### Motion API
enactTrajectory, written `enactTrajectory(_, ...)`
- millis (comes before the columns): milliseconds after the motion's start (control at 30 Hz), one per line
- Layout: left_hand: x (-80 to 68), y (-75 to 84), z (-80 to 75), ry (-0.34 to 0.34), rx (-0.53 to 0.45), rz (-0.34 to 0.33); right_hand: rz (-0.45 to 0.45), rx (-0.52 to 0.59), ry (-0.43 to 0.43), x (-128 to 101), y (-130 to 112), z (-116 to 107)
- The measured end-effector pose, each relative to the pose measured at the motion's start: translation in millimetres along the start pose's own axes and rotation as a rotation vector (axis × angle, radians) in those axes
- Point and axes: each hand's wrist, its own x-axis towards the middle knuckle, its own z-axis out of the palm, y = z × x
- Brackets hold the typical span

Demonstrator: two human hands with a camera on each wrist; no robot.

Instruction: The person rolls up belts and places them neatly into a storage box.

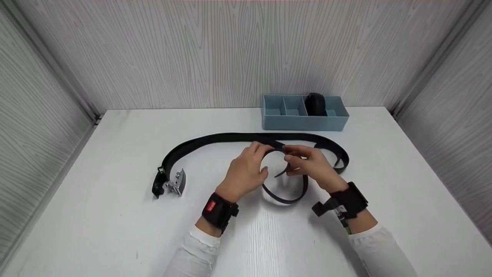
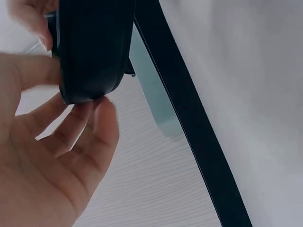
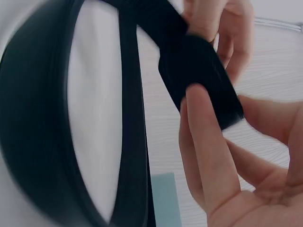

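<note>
Right now both hands meet at table centre: the left hand [image 1: 246, 169] and right hand [image 1: 311, 165] pinch the long black leather belt's [image 1: 230, 139] free end, its length trailing toward nine o'clock.

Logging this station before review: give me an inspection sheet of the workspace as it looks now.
Surface: white table, wood-grain finish.
Job's things: black belt partly looped; silver buckle lies at its left end.
Clutter: blue divided tray at the back, a dark roll in one compartment.
Hands: left hand and right hand both pinch the belt's loop.
Cables: nothing seen.
Surroundings: grey wood-grain panel walls.
</note>
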Motion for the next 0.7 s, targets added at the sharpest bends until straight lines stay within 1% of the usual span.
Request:
enactTrajectory(67,0.1,1.4,1.4,-0.061,-0.011,-0.012,0.004,0.013,0.016,0.2,0.6,0.5)
enactTrajectory(100,0.3,2.1,2.3,-0.079,-0.014,-0.020,0.006,0.017,0.020,0.2,0.7,1.1)
enactTrajectory(167,0.4,3.1,4.0,-0.087,-0.016,-0.032,0.007,0.007,0.022,0.1,0.5,2.1)
enactTrajectory(267,-0.1,3.1,4.9,-0.062,-0.005,-0.028,0.011,0.014,0.015,0.1,-0.3,3.0)
enactTrajectory(400,-0.6,1.2,2.8,-0.022,0.012,0.004,0.018,0.029,0.016,0.8,-0.6,1.5)
enactTrajectory(500,-0.9,-0.5,0.9,-0.002,0.009,0.019,0.021,0.018,0.016,1.2,-0.9,-0.1)
enactTrajectory(600,-1.1,-1.6,-0.2,0.002,-0.016,0.014,0.022,0.007,0.008,1.6,-1.1,-0.2)
enactTrajectory(700,-1.1,-1.9,0.1,0.007,-0.057,-0.005,0.021,0.025,-0.007,2.2,-0.4,1.1)
